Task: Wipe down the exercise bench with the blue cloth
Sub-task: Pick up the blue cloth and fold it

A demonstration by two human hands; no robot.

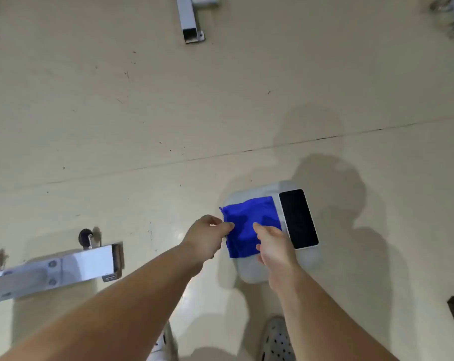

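Your left hand [205, 237] pinches the left edge of the thin, soft bright-blue cloth [249, 225] between thumb and forefinger, the grip nearly closed on the fabric. Your right hand [275, 246] is half open, its fingers resting on the right part of the cloth; I cannot tell if it already holds it.

The cloth lies a little crumpled on a low pale grey plastic thing [254, 272] on the beige floor [142, 113], just beside a black-screened phone with a white rim [298, 218].

I judge the cloth is very light and limp, so it will sag and fold. Better gather it by the edges or bunch it in the palm, and lift carefully so the phone is not dragged. A white metal frame [72, 267] stands at the left.
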